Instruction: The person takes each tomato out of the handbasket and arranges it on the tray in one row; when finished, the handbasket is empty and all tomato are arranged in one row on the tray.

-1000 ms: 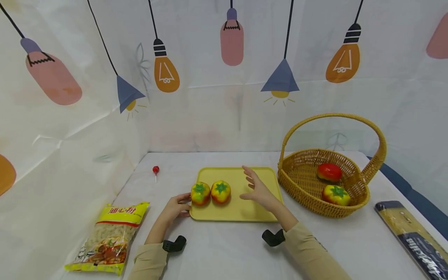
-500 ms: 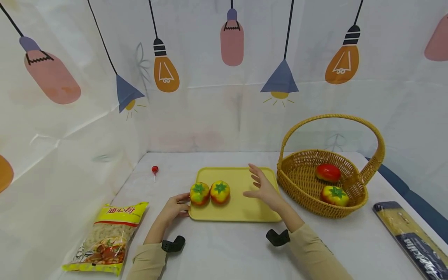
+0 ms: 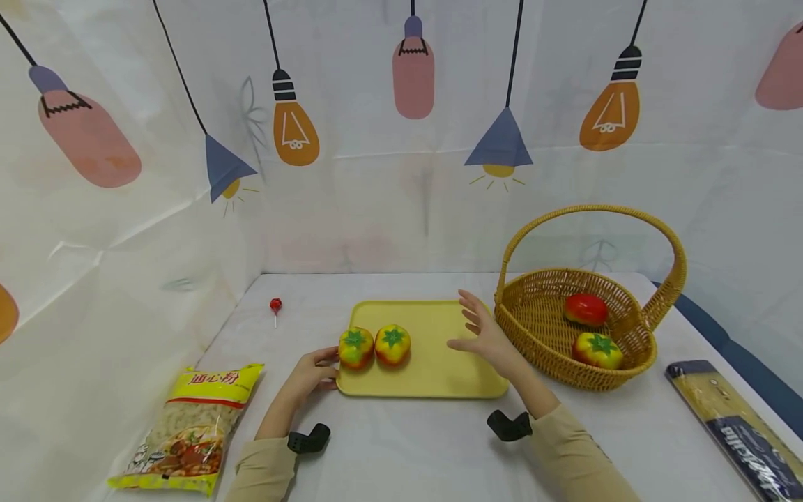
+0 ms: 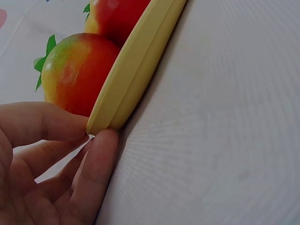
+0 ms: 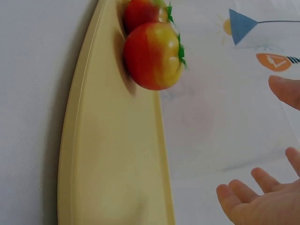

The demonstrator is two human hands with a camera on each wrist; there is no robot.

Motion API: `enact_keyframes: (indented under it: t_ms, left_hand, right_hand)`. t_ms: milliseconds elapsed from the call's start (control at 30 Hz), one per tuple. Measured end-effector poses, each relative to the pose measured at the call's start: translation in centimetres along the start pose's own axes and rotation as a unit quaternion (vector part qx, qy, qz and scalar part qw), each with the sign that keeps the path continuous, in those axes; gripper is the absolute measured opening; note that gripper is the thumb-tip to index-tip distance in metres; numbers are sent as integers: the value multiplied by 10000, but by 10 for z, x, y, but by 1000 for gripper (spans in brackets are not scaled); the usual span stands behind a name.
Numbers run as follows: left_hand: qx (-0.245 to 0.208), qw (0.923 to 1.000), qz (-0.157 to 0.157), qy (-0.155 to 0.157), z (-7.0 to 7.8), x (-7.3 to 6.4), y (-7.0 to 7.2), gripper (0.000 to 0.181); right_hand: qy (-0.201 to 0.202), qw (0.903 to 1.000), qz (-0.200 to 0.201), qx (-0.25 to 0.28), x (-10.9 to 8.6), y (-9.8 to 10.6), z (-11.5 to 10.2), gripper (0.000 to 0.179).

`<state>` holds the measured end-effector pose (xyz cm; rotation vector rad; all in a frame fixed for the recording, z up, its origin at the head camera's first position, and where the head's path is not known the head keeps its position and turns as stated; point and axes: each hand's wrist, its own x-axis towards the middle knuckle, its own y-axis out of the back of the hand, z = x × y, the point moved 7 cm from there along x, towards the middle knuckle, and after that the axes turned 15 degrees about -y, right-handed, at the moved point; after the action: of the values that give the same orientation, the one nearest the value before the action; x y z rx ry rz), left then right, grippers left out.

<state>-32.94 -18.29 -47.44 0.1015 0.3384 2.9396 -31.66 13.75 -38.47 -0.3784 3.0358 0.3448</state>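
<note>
As my left hand (image 3: 310, 373) pinches the near left corner of a smooth yellow tray (image 3: 436, 352), my right hand (image 3: 491, 343) is raised by the tray's right edge, fingers spread and released, in the head view. Two round, glossy fruits capped with green star-shaped leaves sit side by side near the tray's left edge. The left fruit (image 3: 356, 348) is just beside my left fingertips; the right fruit (image 3: 392, 346) lies between it and my spread right hand.

Rectangular with rounded corners, the tray rests on a white-covered table (image 3: 401, 446). Toward the table's right edge stands a coarsely woven basket (image 3: 546, 354) with a tall arched handle, carrying a shiny oval red fruit (image 3: 586, 309) and a leaf-topped yellow fruit (image 3: 597, 351). A crinkled plastic bag (image 3: 194, 425) lies at the table's left side, a flat, glossy packet (image 3: 737, 425) along its right edge, a round red lollipop (image 3: 276, 305) near its far left corner.

Seen from the left wrist, my fingertips meet on the tray's ridged rim, the left fruit's polished red-and-yellow skin just beyond them.

Seen from the right wrist, my partly cropped fingers fan out, well apart from both fruits.
</note>
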Motion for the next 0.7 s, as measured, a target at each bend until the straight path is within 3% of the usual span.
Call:
enact_keyframes:
  t_ms: [467, 700]
  left_hand:
    - [-185, 9997, -136, -76, 4, -1, -3, 60]
    - [-180, 9997, -146, -47, 3, -1, -2, 60]
  right_hand:
    - [291, 9995, 123, 73, -12, 24, -7, 88]
    - [210, 9994, 268, 24, -19, 38, -6, 88]
